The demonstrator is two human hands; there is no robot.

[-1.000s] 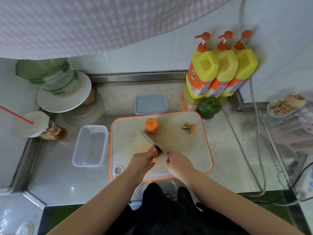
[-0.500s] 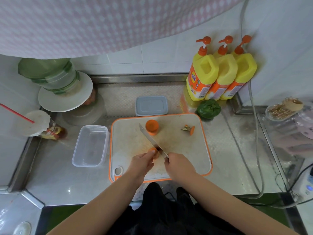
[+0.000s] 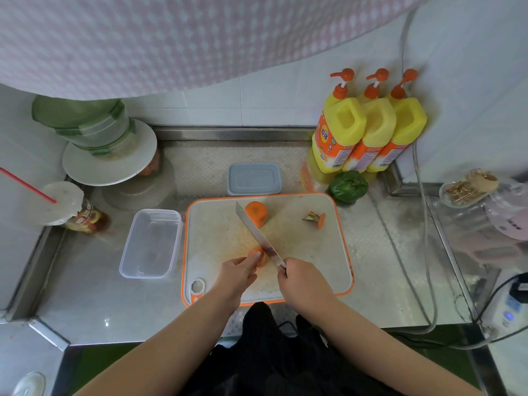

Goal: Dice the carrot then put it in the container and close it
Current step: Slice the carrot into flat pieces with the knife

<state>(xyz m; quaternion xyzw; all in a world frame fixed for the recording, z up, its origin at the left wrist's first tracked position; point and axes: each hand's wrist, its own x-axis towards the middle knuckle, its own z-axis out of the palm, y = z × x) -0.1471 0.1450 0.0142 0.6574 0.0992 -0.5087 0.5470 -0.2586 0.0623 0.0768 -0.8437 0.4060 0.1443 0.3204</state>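
knife (image 3: 258, 234) tip now raised (carrot piece (image 3: 260, 257) still pinned).

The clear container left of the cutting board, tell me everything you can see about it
The clear container is a shallow rectangular tub with rounded corners and a raised rim, apparently see-through plastic. It sits upright and open on the steel counter, with no lid on it and nothing visible inside. It lies just left of the orange-rimmed cutting board, close alongside it; whether they touch is unclear. Neither hand touches it. A grey-blue lid lies apart, beyond the board.
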